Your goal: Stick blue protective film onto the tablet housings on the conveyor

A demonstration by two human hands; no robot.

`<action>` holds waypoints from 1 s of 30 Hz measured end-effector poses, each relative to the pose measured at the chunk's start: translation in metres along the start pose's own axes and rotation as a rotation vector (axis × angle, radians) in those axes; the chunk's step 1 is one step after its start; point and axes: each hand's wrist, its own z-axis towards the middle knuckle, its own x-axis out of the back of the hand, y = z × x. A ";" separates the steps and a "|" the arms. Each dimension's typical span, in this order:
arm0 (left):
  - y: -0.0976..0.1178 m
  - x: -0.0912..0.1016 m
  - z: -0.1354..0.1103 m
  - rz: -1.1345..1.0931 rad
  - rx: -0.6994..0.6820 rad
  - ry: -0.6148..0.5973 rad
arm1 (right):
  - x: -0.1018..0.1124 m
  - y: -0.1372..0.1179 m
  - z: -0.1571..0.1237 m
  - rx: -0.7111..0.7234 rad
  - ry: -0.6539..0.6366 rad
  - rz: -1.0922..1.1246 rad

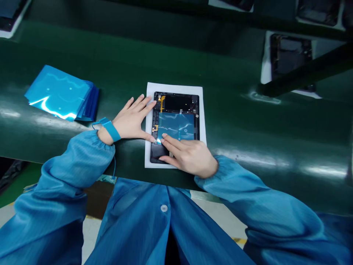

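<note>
– Fingers first. What are the ones on the right hand [190, 154] doing?
– Those fingers [170, 141] lie close together. They press flat on the near left corner of a shiny blue film [179, 125]. They pinch nothing.
– Where is the film?
– It lies on the middle of a black tablet [176, 102] with its back off. An orange strip [161, 100] shows just past the film, on the left.
– And the left hand [132, 119]?
– Its fingers are spread wide and lie flat. The tips touch the left edge of the white sheet [176, 87] under the tablet. The thumb [149, 138] points at the film corner, just beside the right fingertips.
– What is on that wrist?
– A blue strap [111, 130], with a thin cord [114, 165] hanging down from it.
– Does anything hide the tablet?
– Yes. The right hand covers its near right part.
– What else is around?
– The sheet lies on a shiny green table [220, 66]. Far to the left is a pile of blue films [60, 92], well apart from both hands. Far to the right is a second tablet [289, 55] on its own white sheet. A dark bar [303, 73] crosses in front of it and hides part of it.
– And close by?
– Blue sleeves, and a blue coat with one button [164, 208].
</note>
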 end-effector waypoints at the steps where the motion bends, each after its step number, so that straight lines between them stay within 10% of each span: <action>1: -0.001 -0.001 0.000 0.004 0.002 -0.003 | 0.000 -0.004 -0.002 0.008 -0.002 0.014; 14: -0.003 -0.001 0.001 -0.002 -0.008 -0.001 | -0.007 0.052 -0.014 -0.482 0.012 -0.092; 24: -0.003 -0.002 0.001 0.023 0.012 -0.020 | 0.009 0.022 -0.050 -0.265 -0.085 0.031; 30: -0.002 0.006 -0.002 0.038 0.035 -0.057 | 0.009 0.025 -0.069 -0.201 0.098 0.149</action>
